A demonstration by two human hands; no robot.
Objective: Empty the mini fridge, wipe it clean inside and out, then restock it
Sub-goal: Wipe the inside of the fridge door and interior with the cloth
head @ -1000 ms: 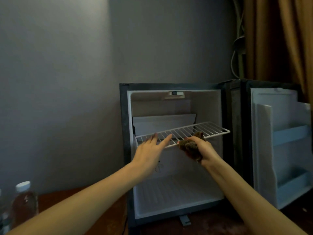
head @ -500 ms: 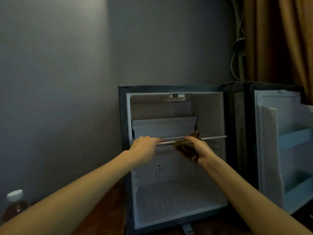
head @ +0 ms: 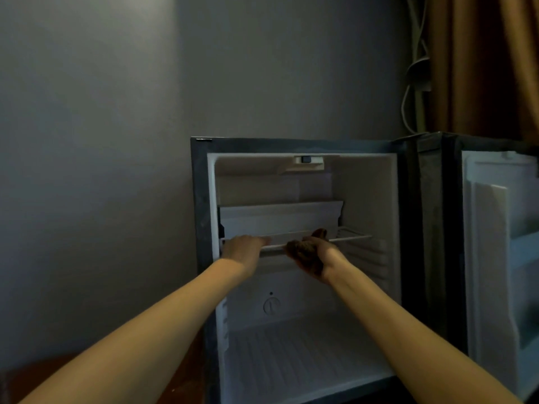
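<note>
Nothing legible from here; the round dial (head: 271,305) inside the mini fridge (head: 201,199) shows only a blurred mark.

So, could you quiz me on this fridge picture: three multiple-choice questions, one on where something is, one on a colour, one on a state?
1. The wire shelf sits: A) on the floor B) inside the mini fridge, about halfway up C) on top of it.
2. The cloth in the right hand is: A) white B) blue C) brown.
3. The door is: A) open B) shut C) removed.

Answers:
1. B, its front rail spans the cabinet at mid-height.
2. C, a dark brown wad shows against the white liner.
3. A, it stands swung out to the right, its inner racks showing.
</note>
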